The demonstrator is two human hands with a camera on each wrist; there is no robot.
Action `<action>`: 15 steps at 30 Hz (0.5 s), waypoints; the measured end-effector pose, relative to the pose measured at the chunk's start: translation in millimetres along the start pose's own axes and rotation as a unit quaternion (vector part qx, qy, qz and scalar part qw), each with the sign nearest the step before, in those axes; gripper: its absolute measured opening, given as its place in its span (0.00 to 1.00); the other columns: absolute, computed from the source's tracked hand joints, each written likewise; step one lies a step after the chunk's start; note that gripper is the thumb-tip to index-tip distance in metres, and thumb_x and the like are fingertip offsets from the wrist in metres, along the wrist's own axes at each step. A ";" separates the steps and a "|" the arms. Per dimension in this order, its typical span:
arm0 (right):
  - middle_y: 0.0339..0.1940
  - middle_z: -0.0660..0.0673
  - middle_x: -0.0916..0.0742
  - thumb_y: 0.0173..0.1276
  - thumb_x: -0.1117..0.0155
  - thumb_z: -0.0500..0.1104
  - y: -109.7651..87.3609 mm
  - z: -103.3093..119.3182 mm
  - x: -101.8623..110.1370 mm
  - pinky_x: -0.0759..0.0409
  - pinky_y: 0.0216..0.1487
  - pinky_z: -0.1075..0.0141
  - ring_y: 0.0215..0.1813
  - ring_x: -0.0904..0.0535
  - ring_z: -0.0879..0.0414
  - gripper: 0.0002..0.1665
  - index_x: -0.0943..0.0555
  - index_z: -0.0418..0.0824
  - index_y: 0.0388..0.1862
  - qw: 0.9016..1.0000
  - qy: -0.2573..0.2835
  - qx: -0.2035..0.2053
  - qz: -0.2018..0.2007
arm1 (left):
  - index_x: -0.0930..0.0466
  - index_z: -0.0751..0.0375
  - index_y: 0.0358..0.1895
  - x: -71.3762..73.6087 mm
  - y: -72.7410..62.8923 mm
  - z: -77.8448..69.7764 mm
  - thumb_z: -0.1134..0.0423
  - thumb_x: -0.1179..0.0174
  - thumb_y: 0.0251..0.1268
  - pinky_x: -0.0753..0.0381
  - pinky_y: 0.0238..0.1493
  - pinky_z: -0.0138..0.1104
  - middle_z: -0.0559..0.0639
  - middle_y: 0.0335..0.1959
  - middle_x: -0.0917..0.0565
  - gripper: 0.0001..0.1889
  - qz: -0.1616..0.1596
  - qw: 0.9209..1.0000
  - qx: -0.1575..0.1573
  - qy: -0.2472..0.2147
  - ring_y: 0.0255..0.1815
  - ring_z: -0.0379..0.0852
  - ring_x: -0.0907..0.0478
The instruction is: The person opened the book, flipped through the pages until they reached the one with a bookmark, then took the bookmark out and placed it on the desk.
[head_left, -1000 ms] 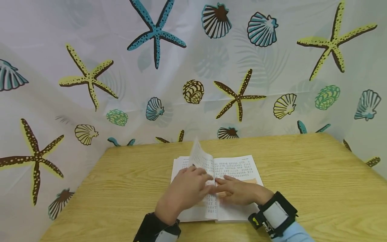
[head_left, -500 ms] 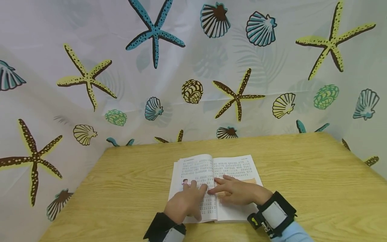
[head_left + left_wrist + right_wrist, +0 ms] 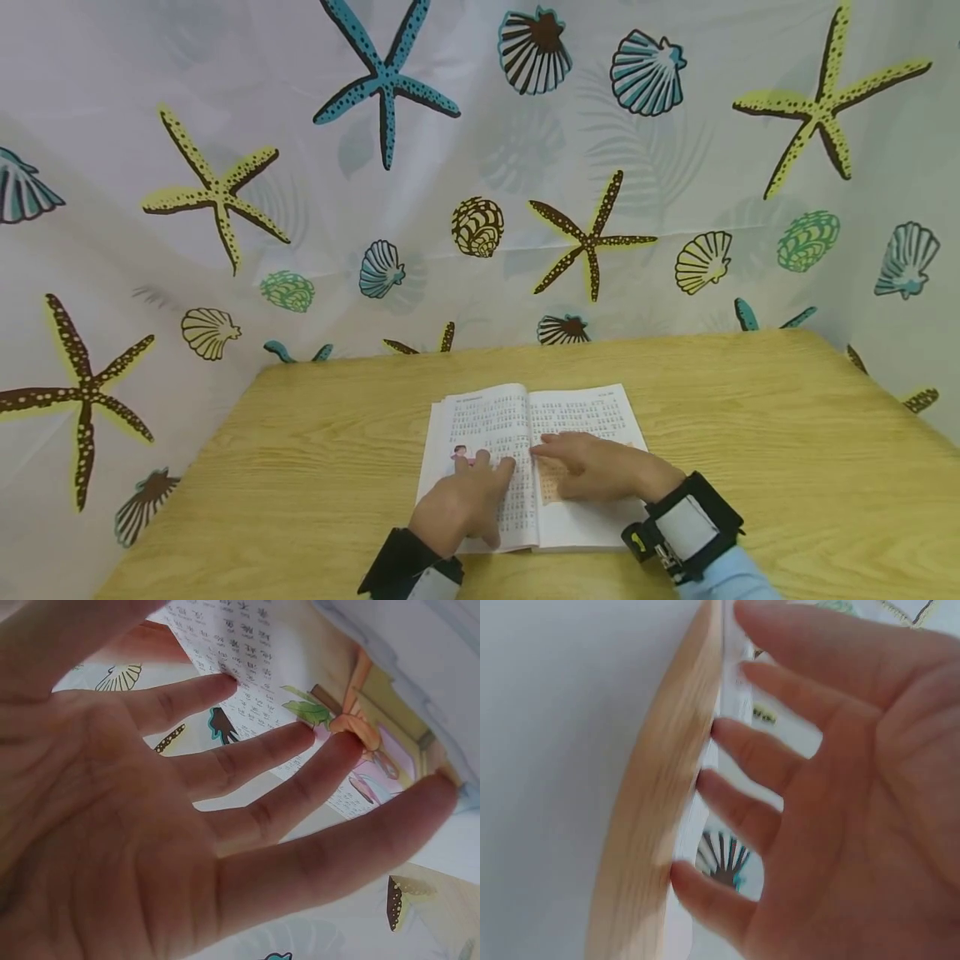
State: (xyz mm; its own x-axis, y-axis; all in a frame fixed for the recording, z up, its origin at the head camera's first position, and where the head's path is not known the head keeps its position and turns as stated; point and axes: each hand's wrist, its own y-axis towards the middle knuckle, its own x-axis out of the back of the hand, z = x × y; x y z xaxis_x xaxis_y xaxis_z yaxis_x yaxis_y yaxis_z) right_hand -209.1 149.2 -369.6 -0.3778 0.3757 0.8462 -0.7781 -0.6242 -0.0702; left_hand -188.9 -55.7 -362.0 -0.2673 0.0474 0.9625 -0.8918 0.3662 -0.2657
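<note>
An open book (image 3: 491, 417) with printed text and small coloured pictures lies on the wooden table (image 3: 315, 467). My left hand (image 3: 459, 504) rests on the lower half of its left page, fingers spread. In the left wrist view, the left fingertips (image 3: 349, 746) touch the page beside a colourful illustration (image 3: 382, 735). My right hand (image 3: 607, 468) lies over the right page, its fingertips by the spine, partly covering an orange picture (image 3: 550, 479). The right wrist view has the right fingers (image 3: 742, 742) spread and slightly bent, their tips right at the page surface. Neither hand grips anything.
Behind the table hangs a white cloth (image 3: 420, 208) printed with starfish and shells; it continues along both sides. Black straps with white patches wrap the left wrist (image 3: 408, 567) and the right wrist (image 3: 686, 525). A light blue sleeve (image 3: 727, 575) covers the right forearm.
A raised page has come down flat on the left side under my left hand, which moved lower. My right hand's fingers have since drawn back rightward from the left page to the spine.
</note>
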 end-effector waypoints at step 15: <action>0.74 0.19 0.38 0.63 0.27 0.42 -26.1 -50.4 26.2 0.41 0.72 0.37 0.74 0.43 0.24 0.47 0.38 0.15 0.69 0.976 0.003 -0.209 -0.053 | 0.29 0.54 0.66 0.4 -0.4 -2.4 0.58 0.14 0.38 0.15 0.44 0.54 0.61 0.56 0.24 0.46 -0.008 1.000 -0.001 0.004 0.61 0.66 0.28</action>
State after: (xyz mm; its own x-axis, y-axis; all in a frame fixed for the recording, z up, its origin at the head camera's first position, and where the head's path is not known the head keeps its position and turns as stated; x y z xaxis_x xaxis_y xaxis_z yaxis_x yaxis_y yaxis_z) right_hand -224.0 209.8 -372.2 -0.2858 0.4281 0.8574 -0.9495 -0.2471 -0.1931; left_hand -187.7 -53.6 -361.3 -0.2504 0.0494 0.9669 -0.8952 0.3684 -0.2506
